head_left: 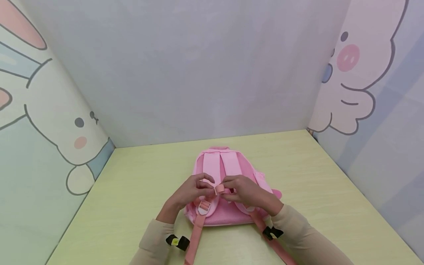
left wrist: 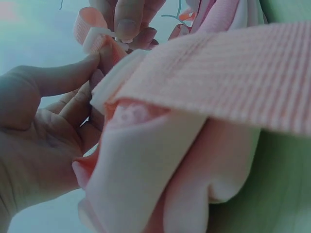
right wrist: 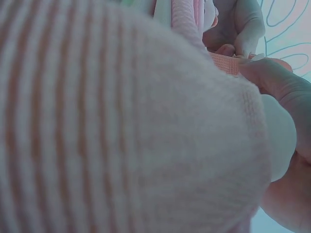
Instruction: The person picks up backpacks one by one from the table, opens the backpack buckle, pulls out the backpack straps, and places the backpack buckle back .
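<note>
A pink backpack (head_left: 232,219) lies on the table, its shoulder straps facing up. Over its middle, both hands meet at a short peach strap (head_left: 219,189) with a curled loop. My left hand (head_left: 193,189) pinches this strap between thumb and fingers, close beside a small white buckle (left wrist: 97,40) in the left wrist view. From the other side, my right hand (head_left: 246,191) pinches strap and buckle with its fingertips. The right wrist view shows the peach strap (right wrist: 226,63) stretched between the hands; the wide webbing (right wrist: 146,121) hides much there.
Long salmon webbing (head_left: 196,235) runs from a white adjuster (head_left: 203,207) toward the table's near edge. Another webbing tail (head_left: 279,251) passes under the right forearm. Pale walls with cartoon animals border the yellow-green table (head_left: 149,173) on three sides.
</note>
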A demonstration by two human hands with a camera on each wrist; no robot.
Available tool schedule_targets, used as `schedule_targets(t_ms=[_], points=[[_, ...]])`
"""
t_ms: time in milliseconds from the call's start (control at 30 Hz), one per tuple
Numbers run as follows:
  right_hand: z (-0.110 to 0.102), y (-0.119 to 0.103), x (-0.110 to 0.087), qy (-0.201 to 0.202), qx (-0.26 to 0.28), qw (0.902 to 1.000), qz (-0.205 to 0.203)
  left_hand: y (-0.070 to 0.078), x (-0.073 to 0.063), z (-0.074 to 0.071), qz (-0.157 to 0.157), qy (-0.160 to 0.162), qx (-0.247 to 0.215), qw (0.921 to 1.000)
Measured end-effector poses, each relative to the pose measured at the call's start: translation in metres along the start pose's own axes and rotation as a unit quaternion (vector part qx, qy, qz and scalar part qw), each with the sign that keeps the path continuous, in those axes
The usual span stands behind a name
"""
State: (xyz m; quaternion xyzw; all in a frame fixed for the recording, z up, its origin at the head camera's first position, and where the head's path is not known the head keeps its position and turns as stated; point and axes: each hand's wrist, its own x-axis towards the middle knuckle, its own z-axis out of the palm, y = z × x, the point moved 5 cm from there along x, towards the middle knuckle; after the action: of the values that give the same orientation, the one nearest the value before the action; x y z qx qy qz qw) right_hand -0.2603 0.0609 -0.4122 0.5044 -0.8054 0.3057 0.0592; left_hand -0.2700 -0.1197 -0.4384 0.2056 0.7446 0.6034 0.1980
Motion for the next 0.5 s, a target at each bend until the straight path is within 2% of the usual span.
schedule_targets(t_ms=[233, 500], points=[[-0.0004, -0.0003, 0.0005, 0.002, 0.016, 0.9996, 0.022, -0.0016, 0.0, 0.0, -0.01, 0.024, 0.028, 0.9993], [0.0002, 0.0021, 0.0001, 0.013, 0.05, 0.9983, 0.027, 0.0008, 0.0006, 0.0019, -0.005, 0.01, 0.049, 0.9987]])
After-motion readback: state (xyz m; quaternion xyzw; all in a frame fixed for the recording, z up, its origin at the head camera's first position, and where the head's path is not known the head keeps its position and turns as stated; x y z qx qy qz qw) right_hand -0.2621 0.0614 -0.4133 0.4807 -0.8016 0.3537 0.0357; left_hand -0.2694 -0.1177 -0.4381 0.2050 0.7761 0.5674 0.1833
